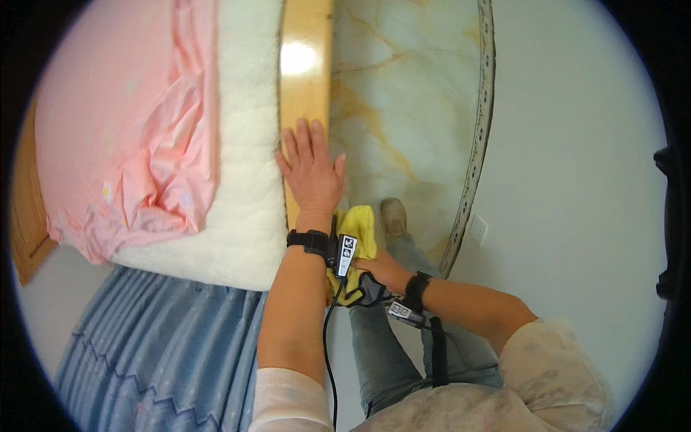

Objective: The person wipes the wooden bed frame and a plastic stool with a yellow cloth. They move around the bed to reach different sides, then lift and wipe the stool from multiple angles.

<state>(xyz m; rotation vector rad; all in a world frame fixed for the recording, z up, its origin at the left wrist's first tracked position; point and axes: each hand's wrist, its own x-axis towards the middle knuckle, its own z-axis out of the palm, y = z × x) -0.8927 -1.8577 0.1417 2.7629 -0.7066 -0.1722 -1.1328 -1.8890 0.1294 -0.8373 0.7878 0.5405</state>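
My left hand [313, 167] lies flat, palm down and fingers spread, on the glossy wooden side rail of a bed [305, 92]. A yellow cloth with a grey side [359, 229] hangs beside the rail, partly hidden behind my left wrist. My right hand [382, 268] grips this cloth low down, close to my left forearm; some of its fingers are hidden in the folds. Left of the rail is a cream fleecy mattress pad [248, 135]. A pink sheet [124, 108] covers part of it, its near corner bunched in creases.
Blue pleated curtains [178, 335] hang at the bed's near end. Marbled floor tile [410, 108] runs between bed and white wall [561, 135], with a patterned skirting strip [478, 156] and a wall socket [479, 229]. A black cable [327, 345] trails from my left wrist device.
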